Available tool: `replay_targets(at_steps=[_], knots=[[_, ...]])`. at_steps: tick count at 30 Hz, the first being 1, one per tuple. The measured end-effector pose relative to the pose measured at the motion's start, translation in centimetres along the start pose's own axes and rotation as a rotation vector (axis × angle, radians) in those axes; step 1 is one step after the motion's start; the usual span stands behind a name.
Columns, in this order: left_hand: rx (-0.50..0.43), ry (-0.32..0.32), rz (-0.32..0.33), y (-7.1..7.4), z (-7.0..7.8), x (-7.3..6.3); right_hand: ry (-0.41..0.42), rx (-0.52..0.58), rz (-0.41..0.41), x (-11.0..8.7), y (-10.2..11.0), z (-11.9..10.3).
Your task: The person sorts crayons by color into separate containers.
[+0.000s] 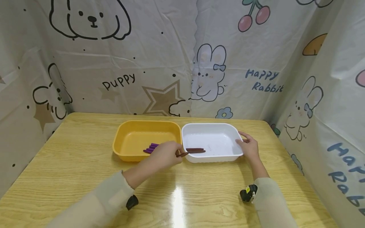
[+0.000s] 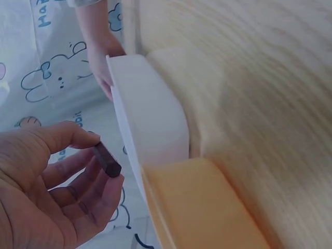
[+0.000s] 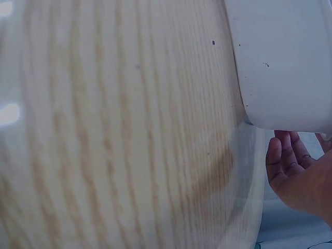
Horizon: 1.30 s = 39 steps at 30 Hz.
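My left hand pinches a brown crayon between thumb and fingertips, above the place where the two plastic trays meet. Its flat, many-sided end shows in the left wrist view. Inside the white tray, a couple of brown crayons lie at the near left corner. Several purple crayons lie in the yellow tray, partly hidden behind my left hand. At the white tray's right end, my right hand grips the rim, thumb over the inside and fingers outside; the right wrist view shows these fingers against the wall.
Both trays stand side by side, touching, on a wood-grain table. A printed cloth with rabbits and a puppy hangs behind the table and along both sides. Each wrist carries a small black camera.
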<state>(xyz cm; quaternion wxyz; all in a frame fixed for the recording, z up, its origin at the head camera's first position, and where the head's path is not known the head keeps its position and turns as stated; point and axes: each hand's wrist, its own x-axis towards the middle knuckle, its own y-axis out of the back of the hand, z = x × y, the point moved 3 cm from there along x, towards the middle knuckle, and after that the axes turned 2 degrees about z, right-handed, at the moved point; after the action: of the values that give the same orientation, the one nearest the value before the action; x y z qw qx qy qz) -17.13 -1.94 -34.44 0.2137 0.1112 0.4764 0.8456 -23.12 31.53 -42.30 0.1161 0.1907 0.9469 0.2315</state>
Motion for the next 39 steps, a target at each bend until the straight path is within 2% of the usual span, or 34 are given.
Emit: replay_targets(at_steps=[10,23,33,39], knots=[[0.026,0.022,0.027,1.2,0.8,2.2,0.019,0.001,0.006,0.0,-0.1,-0.1],[0.004,0.023,0.022,1.1,1.6,5.4,0.003,0.013,0.012,0.1,-0.2,-0.2],[-0.023,-0.027,0.042,-0.1,1.6,7.3,-0.003,0.017,0.009,0.0,0.0,0.0],[-0.084,-0.007,0.034,-0.8,1.3,8.1,-0.011,0.024,0.01,0.0,-0.1,0.0]])
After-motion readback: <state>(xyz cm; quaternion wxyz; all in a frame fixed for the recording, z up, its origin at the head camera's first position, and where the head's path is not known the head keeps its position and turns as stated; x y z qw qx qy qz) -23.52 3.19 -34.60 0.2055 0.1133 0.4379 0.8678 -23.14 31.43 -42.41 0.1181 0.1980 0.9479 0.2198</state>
